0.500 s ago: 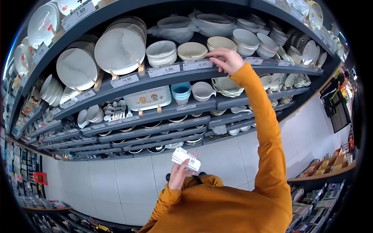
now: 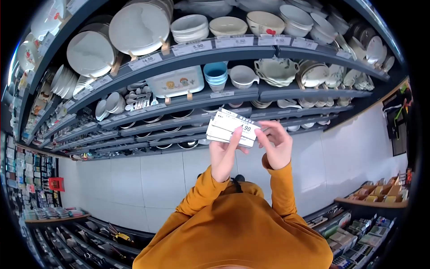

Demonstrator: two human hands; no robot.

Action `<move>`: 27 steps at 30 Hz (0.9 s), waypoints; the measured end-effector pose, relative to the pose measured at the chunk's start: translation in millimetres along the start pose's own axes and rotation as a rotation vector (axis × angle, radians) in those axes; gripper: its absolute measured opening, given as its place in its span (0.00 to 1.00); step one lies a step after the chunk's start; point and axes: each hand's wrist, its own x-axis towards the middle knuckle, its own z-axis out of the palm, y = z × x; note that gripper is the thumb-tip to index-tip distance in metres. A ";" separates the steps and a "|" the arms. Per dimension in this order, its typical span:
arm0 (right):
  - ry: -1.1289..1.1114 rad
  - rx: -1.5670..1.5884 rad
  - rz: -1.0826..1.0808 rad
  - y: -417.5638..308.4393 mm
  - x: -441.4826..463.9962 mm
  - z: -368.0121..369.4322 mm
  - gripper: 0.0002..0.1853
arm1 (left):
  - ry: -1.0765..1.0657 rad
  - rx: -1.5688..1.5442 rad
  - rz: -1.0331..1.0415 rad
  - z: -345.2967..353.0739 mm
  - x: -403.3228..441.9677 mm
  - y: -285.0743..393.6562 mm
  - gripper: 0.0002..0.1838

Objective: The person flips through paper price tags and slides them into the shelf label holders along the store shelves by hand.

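A small fan of white price tags [image 2: 226, 130] is held up in front of the shelves, the top one ending in ".90". My left hand [image 2: 225, 159] grips them from below, its thumb across the front. At their right edge, my right hand [image 2: 278, 143] is closed with thumb and index finger pinched on the top tag's edge. Behind and above the hands is the shelf edge with price labels [image 2: 192, 47] in its strip. Stacked white bowls [image 2: 190, 28], a cream bowl [image 2: 228, 27] and a bowl with a red motif [image 2: 265, 22] stand over it.
Large plates [image 2: 139, 28] lean on wooden stands at the upper left. Lower down are a patterned tray [image 2: 175, 82], blue cups [image 2: 216, 74] and leaf-edged dishes [image 2: 277, 71]. Pale floor tiles [image 2: 163, 179] lie below. A wooden-edged display [image 2: 374, 197] stands at the right.
My right hand has come down from the upper shelf edge to the price tags. My left hand has raised the tags closer. The view has tilted down, showing the shelves higher up.
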 end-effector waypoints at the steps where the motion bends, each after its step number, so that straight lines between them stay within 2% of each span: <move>1: 0.021 -0.004 -0.015 -2.0 -1.1 -4.2 0.12 | -0.012 -0.005 0.001 4.3 -1.1 -2.3 0.11; 9: 0.094 0.003 -0.045 -6.7 -7.9 -39.5 0.12 | -0.084 0.006 -0.053 31.7 -10.9 -17.0 0.13; 15: 0.109 -0.046 -0.100 -18.4 -1.6 -58.6 0.12 | -0.133 -0.134 -0.038 44.8 -11.4 -20.6 0.14; 27: 0.075 -0.048 -0.113 -22.0 6.9 -70.8 0.12 | -0.111 -0.022 -0.010 59.4 -12.4 -15.9 0.17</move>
